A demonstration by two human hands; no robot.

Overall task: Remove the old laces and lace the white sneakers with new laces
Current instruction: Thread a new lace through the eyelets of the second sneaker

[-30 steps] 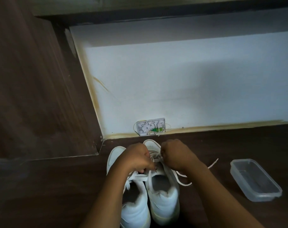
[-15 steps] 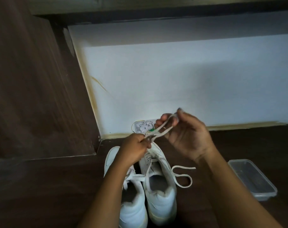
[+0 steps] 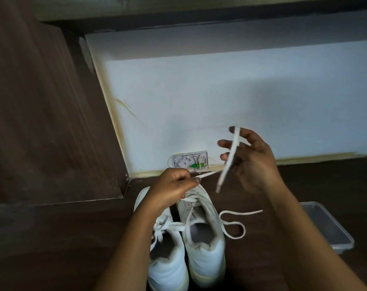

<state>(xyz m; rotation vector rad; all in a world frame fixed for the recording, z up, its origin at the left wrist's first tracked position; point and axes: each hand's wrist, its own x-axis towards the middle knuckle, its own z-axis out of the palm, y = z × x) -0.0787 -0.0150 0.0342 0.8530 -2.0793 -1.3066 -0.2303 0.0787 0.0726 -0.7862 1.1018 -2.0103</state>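
Observation:
Two white sneakers stand side by side on the dark floor, toes toward the wall: the left sneaker (image 3: 168, 259) and the right sneaker (image 3: 203, 238). My left hand (image 3: 174, 187) hovers over the toe of the right sneaker and pinches a white lace (image 3: 207, 174) that runs from its eyelets. My right hand (image 3: 252, 162) is raised above and to the right, fingers spread, with the free end of that lace (image 3: 228, 158) draped over them and hanging down. Another lace end (image 3: 233, 225) lies looped on the floor beside the right sneaker.
A clear plastic container (image 3: 329, 227) sits on the floor at the right. A small white wall plate (image 3: 190, 161) with wires is at the base of the white wall. A dark wooden panel (image 3: 42, 122) fills the left side.
Both hands rose from the right sneaker's tongue. My right hand pulled the lace up and to the right, drawing it out of the eyelets, while my left hand stayed low holding it.

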